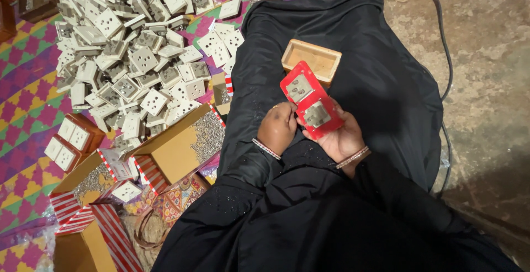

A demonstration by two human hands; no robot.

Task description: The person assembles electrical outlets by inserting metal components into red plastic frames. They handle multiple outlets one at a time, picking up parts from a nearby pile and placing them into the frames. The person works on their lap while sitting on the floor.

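Red plate (309,106): a flat red panel with two grey socket parts set in it, held over the lap of a person seated on the floor in black clothing.
Right hand (343,138): cups the plate from below, fingers curled round its lower end and gripping it.
Left hand (277,127): fingers closed into a loose fist, pressed against the plate's left edge beside the lower socket part (whether it pinches a screw or small piece, I cannot tell).
Wooden box (312,59): small, open and shallow, resting on the lap just beyond the plate's top end.
White sockets (130,46): a big loose heap on the patterned mat (25,73) to the person's left.
Screw boxes (185,142): open cardboard boxes of small metal screws, near the left knee.
Step in hand: by my reading, fitting or fastening a socket part into the plate.
Next move: seems to call for a steady right-hand hold while the left works at the lower part.
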